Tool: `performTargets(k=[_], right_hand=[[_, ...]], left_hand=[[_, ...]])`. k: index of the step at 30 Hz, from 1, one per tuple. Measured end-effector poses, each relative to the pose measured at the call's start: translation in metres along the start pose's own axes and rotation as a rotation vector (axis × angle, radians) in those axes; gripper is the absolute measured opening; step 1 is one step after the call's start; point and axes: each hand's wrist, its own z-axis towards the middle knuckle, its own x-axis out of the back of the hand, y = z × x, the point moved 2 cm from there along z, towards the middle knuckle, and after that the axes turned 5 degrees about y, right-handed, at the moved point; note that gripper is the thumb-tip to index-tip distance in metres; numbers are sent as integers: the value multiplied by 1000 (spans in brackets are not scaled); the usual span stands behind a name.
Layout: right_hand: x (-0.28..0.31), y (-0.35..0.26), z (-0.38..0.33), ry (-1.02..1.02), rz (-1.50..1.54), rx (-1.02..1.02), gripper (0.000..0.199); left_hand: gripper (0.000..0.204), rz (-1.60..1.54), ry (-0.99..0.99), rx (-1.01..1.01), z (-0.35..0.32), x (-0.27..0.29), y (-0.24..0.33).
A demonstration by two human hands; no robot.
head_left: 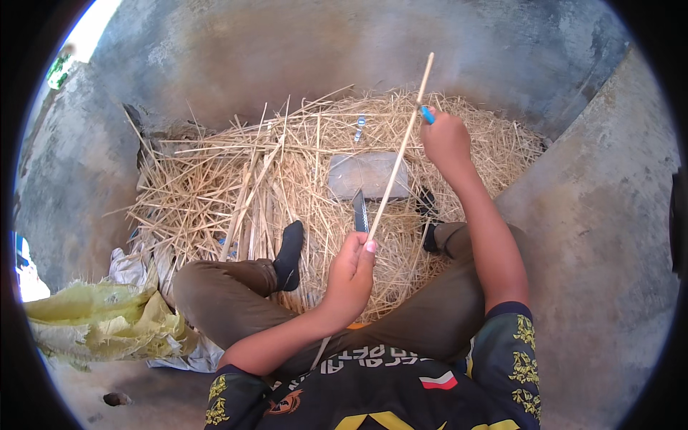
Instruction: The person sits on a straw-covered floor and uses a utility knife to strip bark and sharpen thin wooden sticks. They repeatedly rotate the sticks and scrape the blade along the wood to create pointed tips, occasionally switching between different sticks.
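A long, pale, thin stalk [396,168] slants up and to the right across the middle. My left hand [350,276] is closed round its lower part, and the lower end shows again below my wrist. Farther up, my right hand [447,140] is closed on a small blue-handled tool [428,115]. The tool's tip meets the stalk at a darker spot near the upper end; its exact kind is too small to tell. Beneath the stalk, a dark blade [360,209] lies with its tip against a flat grey stone block [347,172].
Loose straw and cut stalks [208,183] cover the floor around the block. A wristwatch [360,127] lies on the straw beyond it. My crossed legs frame the near side. A torn yellowish sack [107,315] lies at left. Concrete walls [344,50] enclose the back and sides.
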Motion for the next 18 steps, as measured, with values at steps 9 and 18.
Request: performTargets(k=[9, 18], right_hand=[[5, 27, -5, -234, 1221, -538, 39], [8, 24, -8, -312, 1380, -579, 22]], left_hand=[[15, 0, -86, 62, 18, 4, -8], [16, 45, -295, 89, 26, 3, -6]])
